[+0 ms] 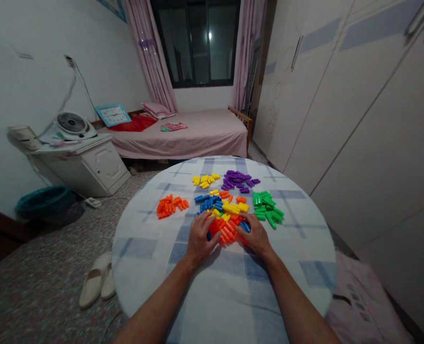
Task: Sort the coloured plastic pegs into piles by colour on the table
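Note:
In the head view, a mixed heap of small plastic pieces lies mid-table, with orange pieces (227, 231) at its near side, blue pieces (207, 203) at the back left and yellow pieces (235, 208) behind. My left hand (199, 237) rests at the heap's left side, fingers curved and apart. On the opposite side, my right hand (255, 236) touches the heap with fingers spread, a blue piece (245, 226) by its fingertips. Single-colour groups surround it: orange pieces (169, 206) left, yellow pieces (205, 181) and purple pieces (235, 179) behind, green pieces (268, 208) right.
A checked cloth covers the round table (143, 272). Beyond it stands a bed (212, 129) below a window. To the left are a white cabinet (100, 167) with a fan (72, 124), a bin (45, 203) and slippers (93, 282). Wardrobe doors (341, 119) line the right.

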`<state>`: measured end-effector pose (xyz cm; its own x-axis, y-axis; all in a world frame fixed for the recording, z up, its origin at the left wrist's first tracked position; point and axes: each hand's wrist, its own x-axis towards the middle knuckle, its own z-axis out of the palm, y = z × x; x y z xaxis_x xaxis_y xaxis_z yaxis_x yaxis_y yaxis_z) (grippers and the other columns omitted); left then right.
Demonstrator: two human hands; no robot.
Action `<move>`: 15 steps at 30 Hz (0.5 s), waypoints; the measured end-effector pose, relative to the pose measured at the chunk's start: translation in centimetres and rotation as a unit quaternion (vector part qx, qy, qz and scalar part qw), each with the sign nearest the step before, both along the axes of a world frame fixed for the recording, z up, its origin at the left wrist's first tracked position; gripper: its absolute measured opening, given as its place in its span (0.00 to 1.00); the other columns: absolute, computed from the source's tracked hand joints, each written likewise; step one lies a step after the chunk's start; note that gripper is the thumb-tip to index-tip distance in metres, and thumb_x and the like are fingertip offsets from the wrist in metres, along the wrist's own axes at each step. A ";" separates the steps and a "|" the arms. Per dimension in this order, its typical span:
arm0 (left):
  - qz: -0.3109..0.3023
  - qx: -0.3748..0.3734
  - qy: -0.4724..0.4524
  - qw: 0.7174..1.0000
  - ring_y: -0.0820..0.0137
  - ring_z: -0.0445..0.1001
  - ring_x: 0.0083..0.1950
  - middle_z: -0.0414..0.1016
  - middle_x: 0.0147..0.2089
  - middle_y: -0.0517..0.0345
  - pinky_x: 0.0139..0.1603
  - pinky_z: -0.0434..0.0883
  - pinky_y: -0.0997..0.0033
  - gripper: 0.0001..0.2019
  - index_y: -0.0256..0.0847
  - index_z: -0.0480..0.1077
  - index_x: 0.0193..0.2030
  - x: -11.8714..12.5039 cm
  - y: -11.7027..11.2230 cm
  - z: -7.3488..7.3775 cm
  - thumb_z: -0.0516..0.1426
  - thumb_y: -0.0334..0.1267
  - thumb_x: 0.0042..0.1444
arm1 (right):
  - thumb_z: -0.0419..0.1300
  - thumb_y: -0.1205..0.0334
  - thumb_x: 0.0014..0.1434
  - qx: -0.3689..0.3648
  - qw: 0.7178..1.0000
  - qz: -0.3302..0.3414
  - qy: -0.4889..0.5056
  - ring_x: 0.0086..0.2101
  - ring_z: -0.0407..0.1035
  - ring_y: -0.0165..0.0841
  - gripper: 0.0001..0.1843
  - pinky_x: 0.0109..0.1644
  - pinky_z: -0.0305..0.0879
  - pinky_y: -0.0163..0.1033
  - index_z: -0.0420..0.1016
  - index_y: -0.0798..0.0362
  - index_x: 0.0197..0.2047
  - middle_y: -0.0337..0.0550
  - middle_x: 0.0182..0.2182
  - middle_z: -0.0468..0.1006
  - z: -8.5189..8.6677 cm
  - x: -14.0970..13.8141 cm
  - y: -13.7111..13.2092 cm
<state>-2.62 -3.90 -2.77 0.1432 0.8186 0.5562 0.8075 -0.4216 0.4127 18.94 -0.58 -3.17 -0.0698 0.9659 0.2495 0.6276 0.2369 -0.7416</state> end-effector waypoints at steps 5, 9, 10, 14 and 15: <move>-0.031 -0.008 0.069 0.997 0.59 0.63 0.63 0.67 0.59 0.49 0.68 0.56 0.46 0.29 0.43 0.65 0.58 0.5 -0.4 0.3 0.60 0.51 0.50 | 0.54 0.54 0.54 -0.010 0.999 -0.022 0.021 0.48 0.67 0.33 0.21 0.57 0.63 0.41 0.72 0.54 0.48 0.45 0.47 0.73 -0.1 0.1 0.1; -0.054 -0.024 0.094 0.994 0.59 0.65 0.60 0.66 0.59 0.48 0.66 0.60 0.47 0.34 0.43 0.64 0.59 0.6 -0.3 0.6 0.62 0.55 0.47 | 0.50 0.52 0.57 -0.017 0.996 -0.041 0.072 0.46 0.69 0.32 0.20 0.56 0.63 0.39 0.74 0.55 0.45 0.46 0.44 0.75 0.3 0.3 0.2; -0.057 -0.022 0.095 0.994 0.59 0.65 0.60 0.66 0.59 0.47 0.65 0.61 0.48 0.34 0.42 0.64 0.59 0.6 -0.3 0.6 0.62 0.55 0.47 | 0.48 0.52 0.58 -0.016 0.995 -0.046 0.084 0.45 0.69 0.32 0.21 0.55 0.63 0.39 0.74 0.56 0.44 0.46 0.44 0.75 0.3 0.4 0.2; -0.050 -0.013 0.064 0.997 0.62 0.68 0.57 0.69 0.56 0.48 0.61 0.67 0.56 0.27 0.41 0.66 0.57 0.4 -0.3 0.5 0.58 0.52 0.53 | 0.45 0.52 0.59 -0.012 0.993 -0.055 0.104 0.42 0.70 0.31 0.23 0.54 0.63 0.39 0.75 0.56 0.44 0.47 0.42 0.76 0.2 0.6 0.3; -0.046 -0.013 0.050 0.998 0.64 0.69 0.56 0.70 0.55 0.48 0.60 0.68 0.58 0.24 0.41 0.67 0.56 0.3 -0.2 0.5 0.57 0.49 0.55 | 0.44 0.52 0.59 -0.014 0.993 -0.055 0.103 0.42 0.70 0.31 0.24 0.54 0.63 0.39 0.75 0.56 0.44 0.47 0.42 0.76 0.1 0.5 0.4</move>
